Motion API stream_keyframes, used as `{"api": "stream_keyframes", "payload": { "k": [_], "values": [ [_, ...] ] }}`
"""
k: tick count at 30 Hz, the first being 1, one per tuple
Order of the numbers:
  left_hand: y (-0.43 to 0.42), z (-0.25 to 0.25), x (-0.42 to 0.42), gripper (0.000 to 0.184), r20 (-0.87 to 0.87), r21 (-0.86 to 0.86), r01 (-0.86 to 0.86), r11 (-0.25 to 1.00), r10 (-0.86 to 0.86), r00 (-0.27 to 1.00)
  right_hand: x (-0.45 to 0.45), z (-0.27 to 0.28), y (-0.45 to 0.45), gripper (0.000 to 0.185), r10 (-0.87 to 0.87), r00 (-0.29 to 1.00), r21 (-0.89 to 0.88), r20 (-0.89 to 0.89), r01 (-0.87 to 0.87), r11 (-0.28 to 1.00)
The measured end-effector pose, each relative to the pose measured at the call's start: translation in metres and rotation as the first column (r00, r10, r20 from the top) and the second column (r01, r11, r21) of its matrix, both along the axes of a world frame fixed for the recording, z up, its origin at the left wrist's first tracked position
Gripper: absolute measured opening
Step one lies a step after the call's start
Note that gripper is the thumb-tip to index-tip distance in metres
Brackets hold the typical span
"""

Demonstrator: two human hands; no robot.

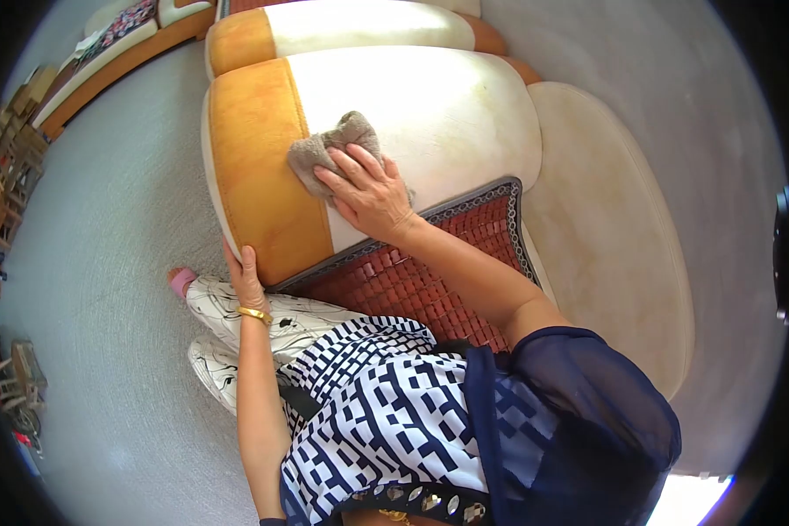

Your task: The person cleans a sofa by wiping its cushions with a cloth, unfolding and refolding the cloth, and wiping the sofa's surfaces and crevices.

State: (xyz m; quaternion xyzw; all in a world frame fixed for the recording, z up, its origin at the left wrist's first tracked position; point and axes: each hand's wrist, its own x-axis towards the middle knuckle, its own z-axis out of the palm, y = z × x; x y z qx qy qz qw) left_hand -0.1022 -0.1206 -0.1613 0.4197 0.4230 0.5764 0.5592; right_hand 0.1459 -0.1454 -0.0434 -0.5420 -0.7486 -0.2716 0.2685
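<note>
My right hand presses a grey-brown cloth onto the pale top of a sofa armrest, its fingers bent over the fabric. The cloth is bunched up and lies partly across the seam to the armrest's orange end panel. My left hand rests against the lower corner of that orange panel, thumb up and fingers stretched along the edge; some of the fingers are hidden. Nothing shows in the left hand. Faint yellowish marks are visible on the pale fabric.
A red-brown woven seat mat with a patterned border lies beside the armrest, under my right arm. A beige backrest stands to the right. Another orange-and-white armrest lies beyond. Wooden stools and a long seat stand far left.
</note>
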Motion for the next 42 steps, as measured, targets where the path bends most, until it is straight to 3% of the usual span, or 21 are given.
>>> {"api": "stream_keyframes", "payload": {
  "k": [3,12,14,15,17,18,20,21,23,30,32,33,35,36,37,38,39,41,42],
  "values": [
    [-0.002,0.004,0.000,0.087,-0.011,-0.001,0.005,1.000,-0.005,1.000,0.039,-0.009,-0.009,0.039,-0.021,1.000,0.016,0.022,0.020,1.000],
    [-0.003,0.002,-0.001,0.083,0.029,-0.052,-0.005,0.999,0.006,1.000,0.186,-0.014,-0.008,0.040,-0.407,0.904,0.114,-0.134,0.422,0.900],
    [-0.003,0.004,-0.001,0.082,0.033,-0.056,0.001,0.998,0.001,0.999,0.221,-0.017,-0.008,0.040,-0.577,0.748,0.013,-0.328,0.614,0.789],
    [-0.003,0.005,0.000,0.081,0.039,-0.057,-0.002,0.998,0.004,0.999,0.239,-0.020,-0.008,0.040,-0.584,0.742,0.010,-0.328,0.621,0.784],
    [-0.003,0.005,0.001,0.080,0.039,-0.051,-0.001,0.999,0.003,0.999,0.267,-0.025,-0.009,0.041,-0.723,0.503,-0.131,-0.473,0.772,0.622],
    [-0.003,0.006,0.001,0.080,0.040,-0.044,-0.009,0.999,0.011,0.999,0.269,-0.025,-0.011,0.041,-0.725,0.500,-0.131,-0.473,0.774,0.619],
    [-0.004,0.009,0.001,0.079,0.024,-0.041,-0.012,0.999,0.013,1.000,0.273,-0.025,-0.015,0.045,-0.801,0.150,-0.327,-0.579,0.858,0.397],
    [-0.005,0.010,0.002,0.078,0.009,-0.038,-0.018,0.999,0.018,1.000,0.277,-0.027,-0.016,0.045,-0.802,0.150,-0.325,-0.579,0.859,0.395],
    [-0.002,0.004,0.000,0.077,0.021,-0.037,-0.013,0.999,0.013,1.000,0.288,-0.038,-0.022,0.051,-0.795,-0.069,-0.474,-0.602,0.833,0.286],
    [-0.002,0.008,0.001,0.075,0.055,-0.020,0.020,1.000,-0.019,0.998,0.315,-0.063,-0.049,0.053,-0.823,-0.187,-0.681,-0.536,0.672,0.291],
    [-0.003,0.009,0.002,0.075,0.054,-0.014,0.017,1.000,-0.016,0.998,0.364,-0.118,-0.056,0.043,-0.516,-0.507,-0.697,-0.690,0.276,0.662],
    [-0.003,0.010,0.002,0.075,0.050,-0.010,0.012,1.000,-0.012,0.999,0.347,-0.108,-0.063,0.043,-0.514,-0.505,-0.695,-0.693,0.278,0.663],
    [-0.001,0.006,0.001,0.076,0.050,-0.009,0.007,1.000,-0.007,0.999,0.292,-0.078,-0.086,0.034,-0.623,-0.333,-0.697,-0.708,0.185,0.692],
    [0.000,0.004,0.001,0.077,0.045,-0.012,0.005,1.000,-0.005,0.999,0.294,-0.084,-0.091,0.034,-0.622,-0.336,-0.698,-0.707,0.191,0.690],
    [0.000,0.003,0.001,0.077,0.044,-0.014,0.014,1.000,-0.013,0.999,0.300,-0.098,-0.096,0.033,-0.828,-0.055,-0.791,-0.558,0.337,0.511],
    [0.000,0.003,0.001,0.078,0.057,-0.022,0.010,1.000,-0.008,0.998,0.307,-0.110,-0.101,0.032,-0.941,0.183,-0.787,-0.285,0.515,0.339],
    [0.001,0.003,0.002,0.078,0.070,-0.028,0.003,1.000,-0.001,0.998,0.299,-0.107,-0.105,0.032,-0.942,0.178,-0.787,-0.286,0.517,0.337],
    [0.000,0.007,0.004,0.076,0.016,0.007,-0.019,1.000,0.019,1.000,0.268,-0.091,-0.111,0.032,-0.957,0.289,-0.773,0.005,0.609,0.180],
    [-0.001,0.009,0.005,0.075,-0.037,0.042,-0.044,0.998,0.045,0.998,0.260,-0.082,-0.113,0.032,-0.957,0.290,-0.772,0.003,0.609,0.182]
  ]
}}
